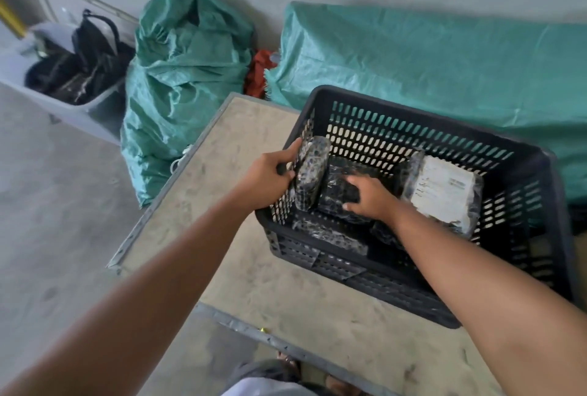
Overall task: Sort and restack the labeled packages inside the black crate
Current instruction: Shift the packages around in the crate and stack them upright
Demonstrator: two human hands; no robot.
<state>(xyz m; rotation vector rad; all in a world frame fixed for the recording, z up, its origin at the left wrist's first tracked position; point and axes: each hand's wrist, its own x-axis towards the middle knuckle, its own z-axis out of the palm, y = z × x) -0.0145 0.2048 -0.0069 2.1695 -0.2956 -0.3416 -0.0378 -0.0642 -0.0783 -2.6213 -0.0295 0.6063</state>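
A: What is the left hand (270, 178) doing?

B: It is curling over the left rim of the crate (536, 230), fingers closing on the wall and pressing against a wrapped package (309, 173) that is standing on end just inside.

A: And the right hand (368, 197)?

B: It is reaching down into the crate, fingers half spread and lying on a dark package (336, 187) near the middle. Whether it is gripping or only pressing, I cannot tell.

A: Any label reading clearly?

B: A white label (444, 192) is facing up on a package (413, 173) leaning at the right wall, but its print is blurring past reading.

A: How are the packages looking?

B: They are wrapped in black, glossy bubble film. More are lying flat along the near wall (330, 236).

A: Where is the crate sitting?

B: It is sitting on a dusty tabletop (254, 284), at its far right, with green sacks (187, 78) lying behind it.
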